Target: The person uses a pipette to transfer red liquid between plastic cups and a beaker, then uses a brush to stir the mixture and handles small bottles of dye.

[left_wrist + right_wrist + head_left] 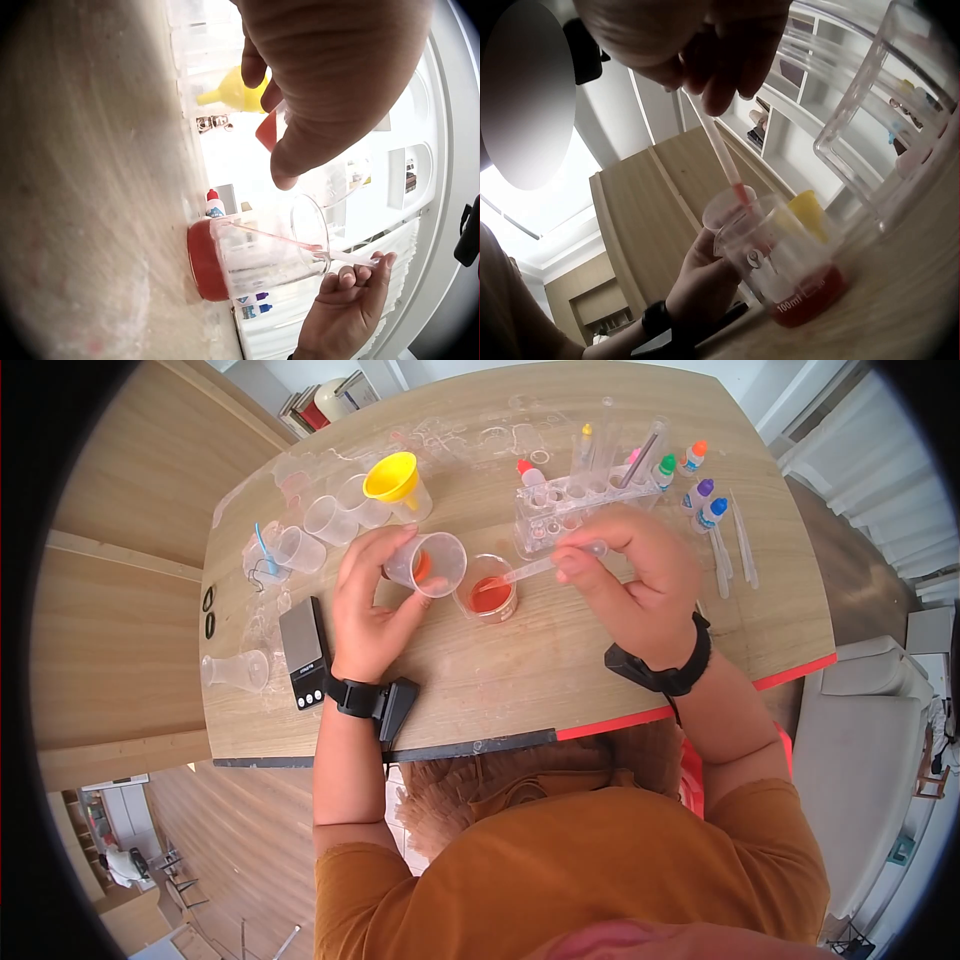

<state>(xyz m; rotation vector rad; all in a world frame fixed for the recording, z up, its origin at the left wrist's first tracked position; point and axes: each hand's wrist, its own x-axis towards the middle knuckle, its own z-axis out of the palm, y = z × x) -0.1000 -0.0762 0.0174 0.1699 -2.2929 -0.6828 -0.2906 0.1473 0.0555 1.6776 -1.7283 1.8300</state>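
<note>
My left hand (372,600) grips a clear plastic cup (447,565) that is tilted and has some red liquid inside. Between thumb and fingers of my right hand (640,580) is a plastic dropper (545,567), pinched near its bulb. The dropper's lower part reaches down into a clear beaker (750,259), marked 100ml, which stands on the table. Red liquid (208,259) covers the beaker's bottom, and a reddish streak shows inside the dropper's stem. The cup is held beside the beaker's rim, on its left.
A yellow funnel (393,477) sits in a cup behind my left hand, with several clear cups to its left. A test tube rack (535,510) and small dropper bottles (712,512) stand at the right. Left lie a black scale (305,650) and a flask (238,671).
</note>
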